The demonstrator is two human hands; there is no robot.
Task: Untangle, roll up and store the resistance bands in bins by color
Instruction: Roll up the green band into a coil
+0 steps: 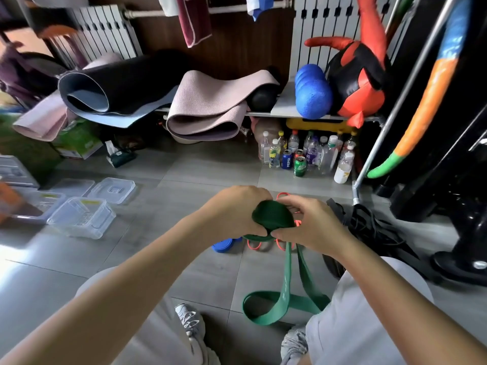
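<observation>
- My left hand [232, 212] is gripping the rolled part of the green band [272, 216] at the frame's centre, with fingers curled round it.
- My right hand [311, 222] is pinching the same roll from the right.
- The loose tail [284, 299] is hanging down to the floor, lower centre.
- The clear bins [81, 217] are sitting at the left.

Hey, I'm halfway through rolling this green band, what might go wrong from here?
The dark green rubber band roll is held only by the left hand and right hand; easing either grip may let it spring open. Its loose tail lies looped on the floor beside a grey sneaker and might twist or catch. Thin orange bands below could snag.
</observation>
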